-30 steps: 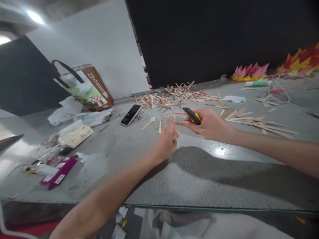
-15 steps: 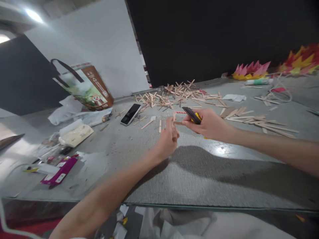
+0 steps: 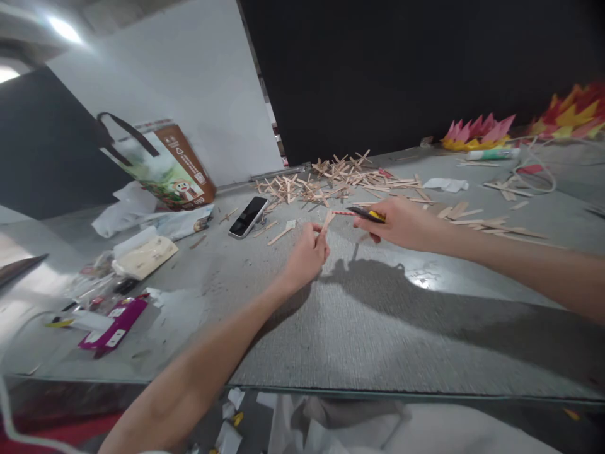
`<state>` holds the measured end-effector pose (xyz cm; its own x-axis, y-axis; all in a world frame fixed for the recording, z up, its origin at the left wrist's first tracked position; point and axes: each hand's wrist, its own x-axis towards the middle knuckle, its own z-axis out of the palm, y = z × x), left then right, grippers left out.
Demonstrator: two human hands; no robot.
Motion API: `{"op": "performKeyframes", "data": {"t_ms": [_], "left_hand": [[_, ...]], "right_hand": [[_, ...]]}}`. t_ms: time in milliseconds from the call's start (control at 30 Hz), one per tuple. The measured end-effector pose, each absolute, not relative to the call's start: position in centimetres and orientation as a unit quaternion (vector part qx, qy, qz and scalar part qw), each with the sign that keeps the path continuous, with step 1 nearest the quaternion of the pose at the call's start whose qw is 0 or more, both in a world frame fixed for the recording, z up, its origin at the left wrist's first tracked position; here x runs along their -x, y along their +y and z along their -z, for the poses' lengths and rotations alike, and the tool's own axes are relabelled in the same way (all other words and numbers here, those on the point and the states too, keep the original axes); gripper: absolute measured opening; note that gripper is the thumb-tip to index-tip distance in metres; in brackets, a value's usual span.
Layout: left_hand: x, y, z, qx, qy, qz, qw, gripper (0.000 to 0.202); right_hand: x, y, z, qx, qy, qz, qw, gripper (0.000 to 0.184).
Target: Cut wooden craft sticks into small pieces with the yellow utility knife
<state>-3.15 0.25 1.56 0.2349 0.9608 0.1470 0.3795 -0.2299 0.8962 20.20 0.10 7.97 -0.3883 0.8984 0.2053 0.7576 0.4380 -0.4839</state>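
My left hand [image 3: 305,257] is closed on a flat wooden craft stick [image 3: 327,220], which points up and away from the fingertips. In my right hand [image 3: 394,224] is a utility knife [image 3: 367,214] with a dark body and a yellow part, its front end toward the left. A thin red-and-white striped strip [image 3: 343,213] runs between the stick's top and the knife; whether either touches it I cannot tell. Just under my right fingers shows a small pale, blurred piece [image 3: 363,238]. Both hands are over the grey tabletop [image 3: 302,340].
Behind the hands lies a heap of craft sticks [image 3: 331,180], with more sticks [image 3: 486,222] at the right. A phone [image 3: 248,216], a shopping bag [image 3: 182,167] and a purple box [image 3: 113,325] occupy the left. Pink-and-yellow paper crowns [image 3: 477,133] stand at the back right.
My hands have moved apart: the left slightly down and left, the right to the right with the knife turned flatter. The stick in my left hand now leans and shows more clearly.
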Motion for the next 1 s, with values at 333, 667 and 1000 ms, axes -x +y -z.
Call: {"op": "performKeyframes", "data": {"t_ms": [333, 667, 1000], "left_hand": [[3.0, 0.0, -2.3, -0.664, 0.408, -0.379, 0.499, 0.034], [1.6, -1.1, -2.4, -0.633, 0.341, -0.518, 0.464, 0.035], [1.9, -0.9, -2.1, -0.623, 0.321, -0.513, 0.495, 0.039]], "right_hand": [[-19.5, 0.5, -6.6, 0.47, -0.825, -0.239, 0.203, 0.036], [-18.1, -1.9, -6.2, 0.427, -0.768, -0.337, 0.338, 0.035], [-18.6, -2.7, -7.6, 0.449, -0.799, -0.27, 0.295, 0.026]]}}
